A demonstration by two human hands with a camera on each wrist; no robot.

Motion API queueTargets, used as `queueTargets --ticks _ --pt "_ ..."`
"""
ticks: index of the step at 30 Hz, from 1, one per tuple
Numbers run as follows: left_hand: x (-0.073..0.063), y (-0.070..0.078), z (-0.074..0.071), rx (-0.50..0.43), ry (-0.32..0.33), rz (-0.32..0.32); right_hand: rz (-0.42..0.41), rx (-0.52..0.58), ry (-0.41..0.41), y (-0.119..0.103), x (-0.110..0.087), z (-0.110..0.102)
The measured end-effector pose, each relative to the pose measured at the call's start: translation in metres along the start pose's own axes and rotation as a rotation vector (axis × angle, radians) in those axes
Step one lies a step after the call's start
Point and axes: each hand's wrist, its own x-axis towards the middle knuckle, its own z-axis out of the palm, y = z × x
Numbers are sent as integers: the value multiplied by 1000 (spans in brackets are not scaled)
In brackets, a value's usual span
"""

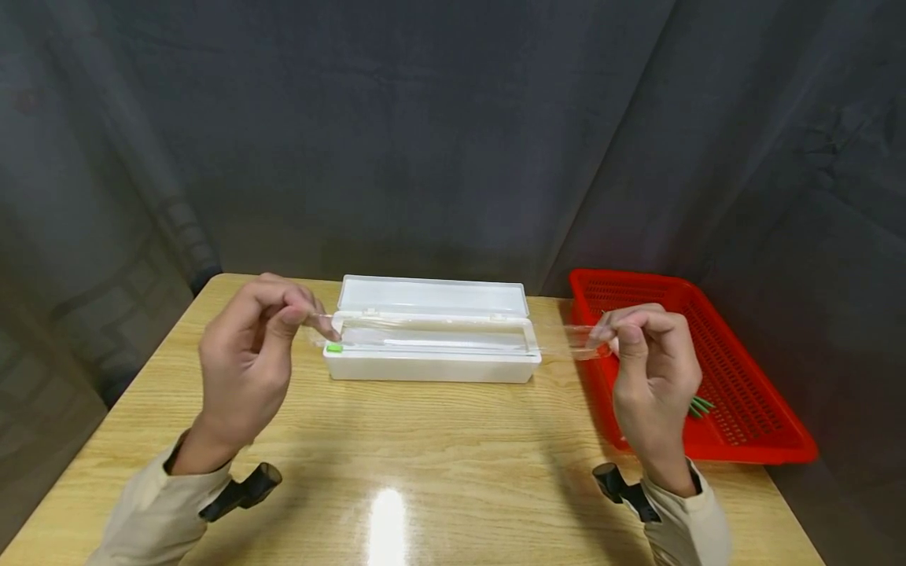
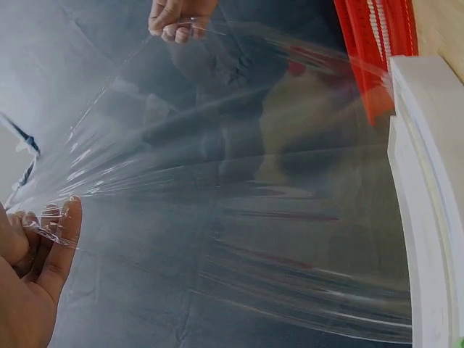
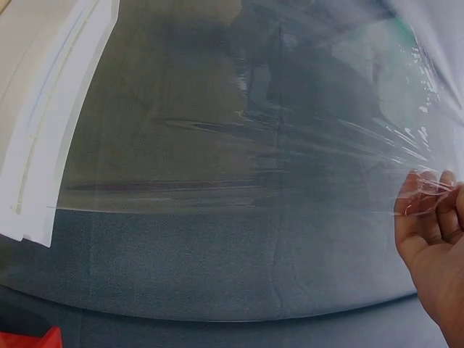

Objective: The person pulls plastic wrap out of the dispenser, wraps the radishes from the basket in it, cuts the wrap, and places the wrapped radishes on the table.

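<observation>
My left hand (image 1: 255,358) pinches one corner of a clear sheet of plastic wrap (image 2: 217,159) between thumb and fingers. At the other corner my right hand (image 1: 654,365) pinches the same film. Between them the film is stretched, with creases fanning out from each grip, and it runs down to a white wrap dispenser box (image 1: 432,369). The box's lid (image 1: 433,297) stands raised at the back. Both hands are above the table, either side of the box. A small green piece (image 1: 334,347) shows at the box's front left corner.
A red plastic basket (image 1: 753,365) stands at the right, partly behind my right hand, with some thin green stalks (image 1: 699,406) in it. The box rests on a light wooden table (image 1: 453,448). Dark grey curtains (image 1: 425,141) hang behind the table.
</observation>
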Motion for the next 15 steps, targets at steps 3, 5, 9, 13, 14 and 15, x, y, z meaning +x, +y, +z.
queueTargets --ticks 3,5,9,13,14,15 --pt "0 2 0 -34 -3 -22 -5 -5 20 -1 0 1" --pt "1 5 0 -56 -11 -39 -2 8 33 -2 1 1" --pt "1 8 0 -84 -32 -66 4 44 46 -2 2 0" --pt "2 10 0 -93 -57 -78 15 65 25 -1 2 -2" --pt "2 10 -1 -103 -66 -81 22 76 15 -1 2 -3" --pt "2 10 -2 -113 -78 -87 30 91 1 0 2 -5"
